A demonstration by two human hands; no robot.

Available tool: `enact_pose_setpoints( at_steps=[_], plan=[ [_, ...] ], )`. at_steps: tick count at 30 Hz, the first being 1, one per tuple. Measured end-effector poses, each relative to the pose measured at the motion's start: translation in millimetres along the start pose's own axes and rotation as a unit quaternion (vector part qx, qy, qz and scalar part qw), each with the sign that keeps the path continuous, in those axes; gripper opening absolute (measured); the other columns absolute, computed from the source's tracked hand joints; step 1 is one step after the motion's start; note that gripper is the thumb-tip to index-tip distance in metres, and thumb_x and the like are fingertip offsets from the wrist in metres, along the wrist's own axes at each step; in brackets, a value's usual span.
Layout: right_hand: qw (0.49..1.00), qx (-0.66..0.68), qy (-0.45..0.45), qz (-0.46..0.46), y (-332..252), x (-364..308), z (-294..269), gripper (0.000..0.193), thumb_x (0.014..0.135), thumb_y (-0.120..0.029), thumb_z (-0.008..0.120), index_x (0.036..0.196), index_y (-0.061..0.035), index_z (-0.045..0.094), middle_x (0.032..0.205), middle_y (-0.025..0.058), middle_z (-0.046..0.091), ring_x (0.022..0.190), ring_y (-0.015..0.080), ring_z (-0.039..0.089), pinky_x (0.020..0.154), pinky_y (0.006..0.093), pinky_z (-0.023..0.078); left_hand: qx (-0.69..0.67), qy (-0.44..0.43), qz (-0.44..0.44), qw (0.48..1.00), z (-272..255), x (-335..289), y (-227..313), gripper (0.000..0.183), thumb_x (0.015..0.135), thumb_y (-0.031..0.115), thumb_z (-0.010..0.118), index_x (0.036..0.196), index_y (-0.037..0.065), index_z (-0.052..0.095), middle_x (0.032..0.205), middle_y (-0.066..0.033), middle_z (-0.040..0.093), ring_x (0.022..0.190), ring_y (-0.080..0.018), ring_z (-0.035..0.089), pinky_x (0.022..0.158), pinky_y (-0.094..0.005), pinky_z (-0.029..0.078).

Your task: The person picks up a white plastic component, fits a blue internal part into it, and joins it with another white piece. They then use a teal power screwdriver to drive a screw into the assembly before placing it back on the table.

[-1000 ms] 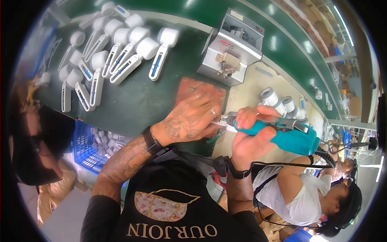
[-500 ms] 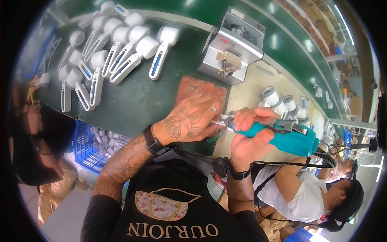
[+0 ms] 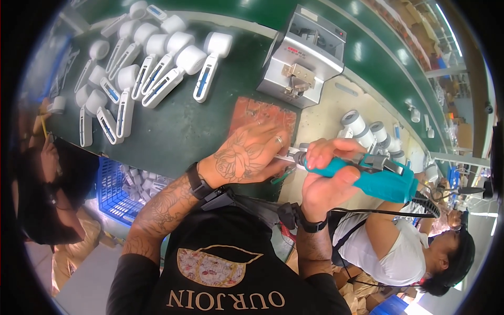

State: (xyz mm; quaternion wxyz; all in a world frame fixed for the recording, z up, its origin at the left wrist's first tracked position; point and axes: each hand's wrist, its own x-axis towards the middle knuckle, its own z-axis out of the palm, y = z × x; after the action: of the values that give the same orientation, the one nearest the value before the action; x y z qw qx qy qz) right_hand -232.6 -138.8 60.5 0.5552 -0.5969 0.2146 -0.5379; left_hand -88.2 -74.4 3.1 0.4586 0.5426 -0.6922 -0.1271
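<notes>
My right hand [image 3: 328,181] is wrapped round a teal electric screwdriver [image 3: 386,184], held almost level with its cord trailing off to the right. Its dark tip points left and meets a white plastic part [image 3: 286,153]. That part is in the grip of my left hand [image 3: 244,156], whose fingers curl over it, so most of it is hidden. Beneath the left fingers lies a worn red pad [image 3: 256,112] on the dark green table [image 3: 173,128]. A small green strip [image 3: 283,176] shows just below the white part.
Several white long-handled devices with round heads [image 3: 207,73] lie at the far left. A grey machine [image 3: 296,65] stands behind the pad. More white devices [image 3: 357,127] stand at right. A blue basket [image 3: 109,195] holds white parts. Co-workers sit left [image 3: 52,168] and right [image 3: 396,249].
My hands and the screwdriver stay almost in place; the screwdriver's rear end has shifted slightly right. The co-worker at right has moved a little.
</notes>
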Motion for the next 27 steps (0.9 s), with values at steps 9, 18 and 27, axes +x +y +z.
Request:
enact_pose_setpoints(
  at_steps=[9,18,27],
  plan=[
    [1.0,-0.016,0.003,-0.013,-0.5,1.8,3.9,0.065,0.095,-0.063,0.058,0.113,-0.0009,0.053,0.067,0.0039,0.049,0.058,0.0169,0.049,0.06,0.0337,0.043,-0.003,-0.031,-0.013,0.999,-5.2,1.4,4.5,0.035,0.072,0.012,0.078,0.095,0.003,0.054,0.089,-0.0104,0.058,0.086,-0.0321,0.061,0.073,-0.0421,0.05],
    [1.0,0.004,0.015,-0.006,3.0,3.8,4.0,0.063,0.095,-0.061,0.06,0.111,-0.0004,0.054,0.067,0.004,0.049,0.057,0.0169,0.048,0.057,0.0332,0.041,-0.002,-0.021,-0.018,1.0,-6.2,2.5,5.9,0.035,0.072,0.013,0.079,0.095,0.003,0.054,0.089,-0.0107,0.059,0.086,-0.0322,0.061,0.073,-0.0424,0.051],
    [1.0,0.011,0.007,-0.011,0.4,1.9,2.0,0.063,0.095,-0.061,0.059,0.111,-0.0004,0.053,0.065,0.0044,0.049,0.056,0.0168,0.048,0.057,0.0333,0.041,0.001,0.006,-0.002,1.0,-1.0,0.0,0.3,0.036,0.073,0.012,0.081,0.101,0.007,0.06,0.085,-0.0031,0.061,0.081,-0.026,0.063,0.068,-0.0404,0.051]
  ],
)
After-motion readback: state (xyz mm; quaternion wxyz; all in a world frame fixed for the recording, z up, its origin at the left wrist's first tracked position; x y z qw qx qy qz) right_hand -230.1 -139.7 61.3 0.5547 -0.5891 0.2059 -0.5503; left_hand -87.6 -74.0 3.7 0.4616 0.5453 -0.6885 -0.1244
